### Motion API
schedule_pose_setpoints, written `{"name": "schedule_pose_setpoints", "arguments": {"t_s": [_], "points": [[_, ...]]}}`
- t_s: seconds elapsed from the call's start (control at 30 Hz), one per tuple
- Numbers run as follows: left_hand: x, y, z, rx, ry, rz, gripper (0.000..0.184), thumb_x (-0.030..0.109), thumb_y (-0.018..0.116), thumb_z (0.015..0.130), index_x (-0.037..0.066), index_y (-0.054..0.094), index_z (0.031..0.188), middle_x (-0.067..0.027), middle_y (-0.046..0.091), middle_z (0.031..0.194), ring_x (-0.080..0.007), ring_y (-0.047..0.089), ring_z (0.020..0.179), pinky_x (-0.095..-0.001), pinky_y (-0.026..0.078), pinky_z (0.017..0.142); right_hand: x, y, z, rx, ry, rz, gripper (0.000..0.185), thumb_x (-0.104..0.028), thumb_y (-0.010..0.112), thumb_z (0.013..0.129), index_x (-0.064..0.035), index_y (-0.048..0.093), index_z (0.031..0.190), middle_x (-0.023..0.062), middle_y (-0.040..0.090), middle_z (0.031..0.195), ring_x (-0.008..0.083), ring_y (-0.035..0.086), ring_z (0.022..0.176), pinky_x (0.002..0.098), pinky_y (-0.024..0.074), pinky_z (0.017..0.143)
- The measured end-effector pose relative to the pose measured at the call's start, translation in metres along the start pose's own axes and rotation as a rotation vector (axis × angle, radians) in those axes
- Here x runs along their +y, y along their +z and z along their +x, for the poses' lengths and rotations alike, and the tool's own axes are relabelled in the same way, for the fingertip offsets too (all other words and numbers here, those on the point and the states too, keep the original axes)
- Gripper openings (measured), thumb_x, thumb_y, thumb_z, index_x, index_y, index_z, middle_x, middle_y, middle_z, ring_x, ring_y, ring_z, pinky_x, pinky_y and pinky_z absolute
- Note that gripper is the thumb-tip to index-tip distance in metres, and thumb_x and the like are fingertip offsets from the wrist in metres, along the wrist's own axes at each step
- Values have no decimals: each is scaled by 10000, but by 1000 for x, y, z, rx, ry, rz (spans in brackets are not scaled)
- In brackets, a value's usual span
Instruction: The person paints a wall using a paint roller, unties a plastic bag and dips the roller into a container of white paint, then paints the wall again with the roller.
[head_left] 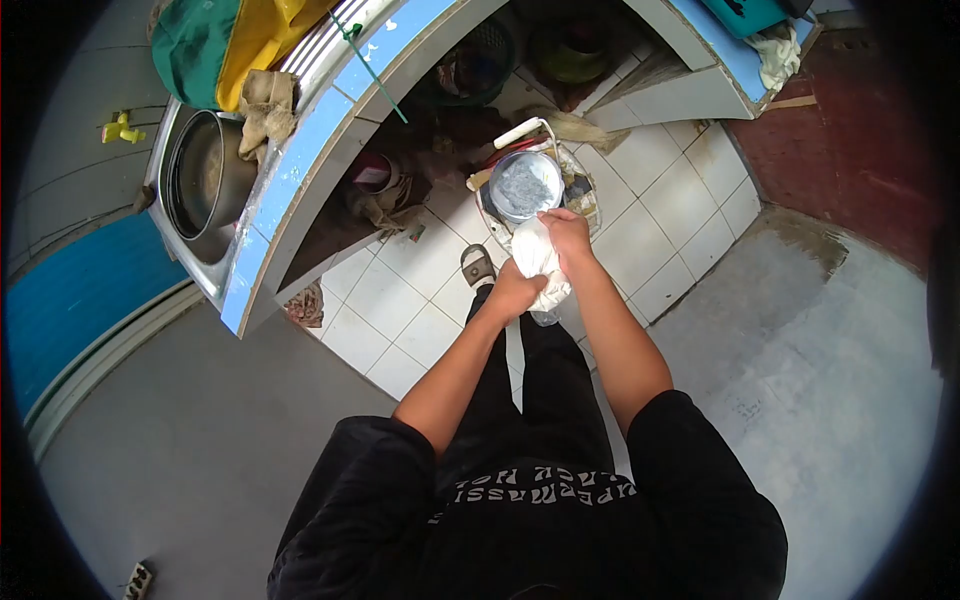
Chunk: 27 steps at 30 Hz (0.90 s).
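Both hands are closed around a white crumpled bundle point(541, 262), held low in front of my legs. Whether it is cloth or a plastic bag I cannot tell; a translucent end hangs below it. My left hand point(515, 292) grips its lower left side. From the right, my right hand point(567, 238) pinches its upper part, fingertips close to the rim of a round bucket point(525, 186). The bucket has a whitish, smeared top surface and a white roller grip point(517, 133) on its wire handle. Stained material surrounds it on the tiles.
A blue-edged counter point(290, 165) curves overhead, holding a sink with a metal pot point(212, 170) and a rag point(268, 105). Under it are a dark basket point(470, 65) and cluttered rags point(390, 205). My sandalled foot point(478, 265) stands on the white tiles point(375, 305).
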<state>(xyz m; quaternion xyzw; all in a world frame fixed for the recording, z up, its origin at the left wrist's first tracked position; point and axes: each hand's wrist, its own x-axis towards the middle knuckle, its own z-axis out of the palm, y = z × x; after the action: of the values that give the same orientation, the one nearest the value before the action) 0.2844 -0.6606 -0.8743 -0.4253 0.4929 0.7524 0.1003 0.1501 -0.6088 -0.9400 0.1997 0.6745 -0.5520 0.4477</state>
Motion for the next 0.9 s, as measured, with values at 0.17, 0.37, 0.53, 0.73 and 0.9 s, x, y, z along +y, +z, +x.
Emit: {"name": "schedule_pose_setpoints", "arguments": {"t_s": [0.17,0.37,0.53,0.73,0.9], "points": [[5,5,6,28,66,22,443,-27,625,834,-52,607,1276,-115,702,1142,-214,676,1016,-343,531,886,-13,4,4,16,25,27,199,-81,789,859,43,700,986,94,713,858,157,654,749,302,521,693],[5,7,15,38,59,-15,444,-23,620,838,-49,605,1281,-111,699,1143,-205,672,1006,-340,531,880,-6,5,23,10,-40,-84,210,-100,784,884,46,689,1002,106,711,876,181,668,716,326,555,642],[6,5,15,30,22,8,445,-20,618,845,-50,604,1289,-110,699,1150,-202,672,1008,-339,533,877,-18,6,10,-14,-22,-48,213,-124,778,900,54,690,978,107,712,858,176,665,701,324,555,638],[11,8,13,40,65,-54,441,-21,616,848,-49,606,1288,-111,702,1153,-202,674,1009,-342,529,886,-21,-1,2,-95,62,-125,319,-220,773,918,77,705,1013,109,719,873,166,662,751,322,534,665],[3,6,15,43,73,2,432,-34,609,845,-40,608,1277,-101,699,1161,-200,672,1024,-340,524,907,-6,-10,4,-182,71,-157,350,-260,755,938,64,697,1059,86,709,878,148,646,734,312,527,663]]}}
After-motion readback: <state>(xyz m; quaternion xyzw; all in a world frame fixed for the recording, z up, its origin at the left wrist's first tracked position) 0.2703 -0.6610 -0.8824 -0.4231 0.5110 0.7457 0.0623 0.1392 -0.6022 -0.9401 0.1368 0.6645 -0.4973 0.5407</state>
